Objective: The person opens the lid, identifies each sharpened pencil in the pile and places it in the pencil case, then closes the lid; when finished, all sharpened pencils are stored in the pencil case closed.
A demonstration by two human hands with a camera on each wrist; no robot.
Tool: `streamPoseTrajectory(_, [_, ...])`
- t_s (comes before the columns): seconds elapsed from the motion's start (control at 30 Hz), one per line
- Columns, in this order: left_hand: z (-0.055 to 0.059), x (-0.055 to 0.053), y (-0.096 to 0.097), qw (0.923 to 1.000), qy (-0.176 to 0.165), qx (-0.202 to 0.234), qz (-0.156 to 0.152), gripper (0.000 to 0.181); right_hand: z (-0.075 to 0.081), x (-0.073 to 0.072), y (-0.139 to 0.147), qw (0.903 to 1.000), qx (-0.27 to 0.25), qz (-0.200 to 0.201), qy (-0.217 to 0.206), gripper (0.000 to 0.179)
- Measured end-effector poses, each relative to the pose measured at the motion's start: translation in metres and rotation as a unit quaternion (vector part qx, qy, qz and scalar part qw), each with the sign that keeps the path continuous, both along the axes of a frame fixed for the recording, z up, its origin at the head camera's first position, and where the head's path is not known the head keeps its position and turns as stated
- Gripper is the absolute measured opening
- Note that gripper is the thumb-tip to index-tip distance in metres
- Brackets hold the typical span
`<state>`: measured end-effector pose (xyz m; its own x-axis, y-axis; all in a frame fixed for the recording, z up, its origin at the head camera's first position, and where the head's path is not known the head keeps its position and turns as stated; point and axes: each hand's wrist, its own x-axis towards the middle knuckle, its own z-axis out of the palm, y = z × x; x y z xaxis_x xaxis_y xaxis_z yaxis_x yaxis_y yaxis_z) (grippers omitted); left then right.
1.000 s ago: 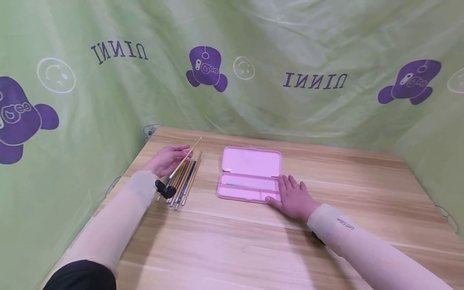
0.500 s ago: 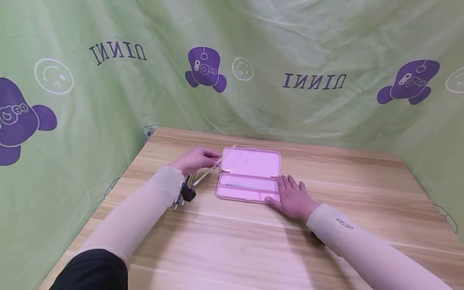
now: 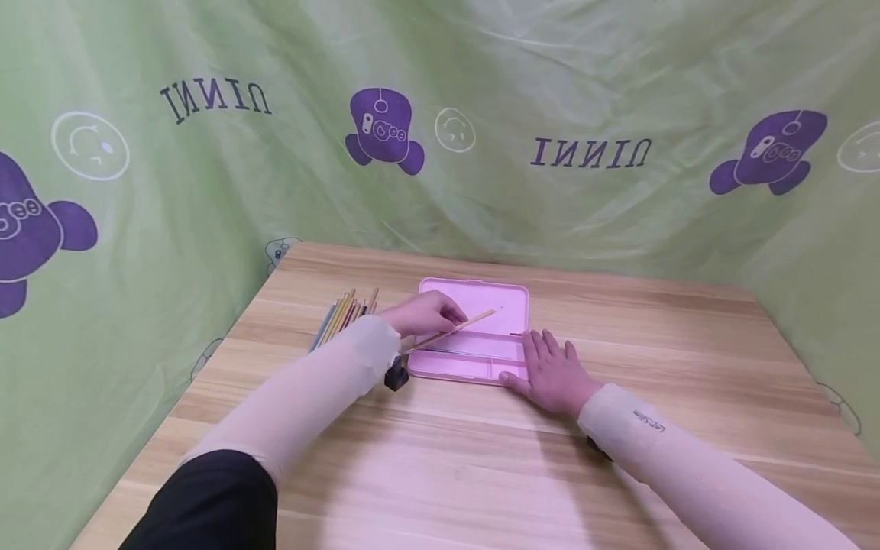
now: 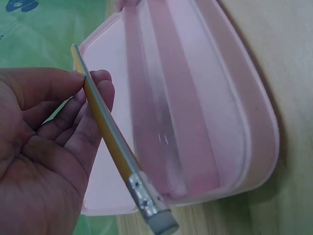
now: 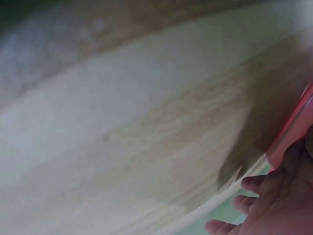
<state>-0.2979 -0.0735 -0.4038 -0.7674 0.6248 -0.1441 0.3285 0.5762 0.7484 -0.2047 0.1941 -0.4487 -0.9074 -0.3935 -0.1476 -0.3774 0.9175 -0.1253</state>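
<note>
A yellow pencil (image 4: 108, 125) with a metal ferrule and grey eraser is pinched between the thumb and fingers of my left hand (image 3: 428, 312). It slants over the opened pink pencil case (image 3: 512, 299), eraser end toward me. Inside the case's long back compartment lies a thin greyish stick (image 4: 164, 115), partly blurred. My right hand (image 3: 555, 376) rests flat at the case's right end, its fingers spread and its thumb over the front corner. From the right wrist, fingers (image 5: 254, 203) show beside the case's pinkish-red edge.
Several pencils (image 3: 338, 317) lie in a bundle left of the case, partly covered by my left forearm. The wooden table (image 3: 440, 458) reaches back to a green curtain (image 3: 605, 214) with purple prints, which also hangs along both sides.
My left hand has carried the pencil rightward from the bundle to above the case. The pencil bundle has come back into sight. My right hand has stayed at the case.
</note>
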Motion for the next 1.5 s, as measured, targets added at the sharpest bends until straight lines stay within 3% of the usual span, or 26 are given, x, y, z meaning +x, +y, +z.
streamPoseTrajectory(0.33, [-0.012, 0.003, 0.017, 0.9920, 0.062, -0.086, -0.067, 0.027, -0.001, -0.002, -0.002, 1.0000, 0.006, -0.002, -0.005, 0.098])
streamPoseTrajectory(0.73, [-0.016, 0.007, 0.034, 0.9792, 0.118, -0.125, -0.108, 0.028, -0.004, -0.002, 0.000, 1.0000, 0.009, -0.002, 0.003, 0.104])
streamPoseTrajectory(1.07, [-0.017, 0.012, 0.040, 0.9758, 0.137, -0.139, -0.099, 0.030, -0.001, -0.001, -0.001, 1.0000, 0.007, -0.004, 0.003, 0.097])
streamPoseTrajectory(1.3, [-0.021, 0.007, 0.032, 0.9763, 0.158, -0.114, -0.095, 0.024, 0.002, 0.000, -0.001, 1.0000, 0.008, -0.001, 0.000, 0.100])
streamPoseTrajectory(1.5, [-0.018, 0.003, 0.010, 0.9894, 0.132, -0.054, -0.029, 0.028, 0.003, -0.001, 0.000, 1.0000, 0.000, -0.002, -0.003, 0.098])
